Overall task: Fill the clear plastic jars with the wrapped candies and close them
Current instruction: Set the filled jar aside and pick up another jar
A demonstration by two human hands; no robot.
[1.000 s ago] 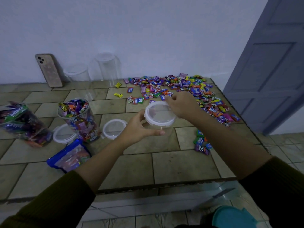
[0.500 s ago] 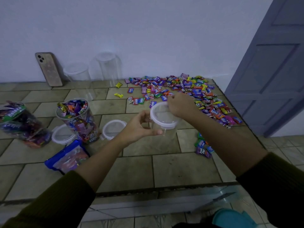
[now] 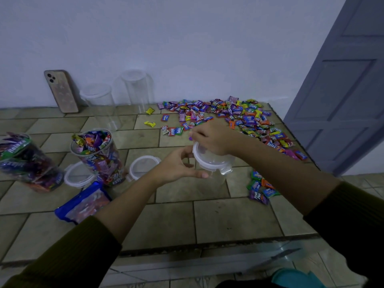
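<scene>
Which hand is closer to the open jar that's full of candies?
Left hand. It grips the empty clear plastic jar just right of the candy-filled clear plastic jar; the right hand is farther right, holding the empty jar's white-rimmed clear lid.

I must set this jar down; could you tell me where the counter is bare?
The front tiles are bare, between the blue plastic candy bag and the small cluster of wrapped candies. Crowded: the colourful candy spread back right, the candy-filled clear jar left.
</scene>
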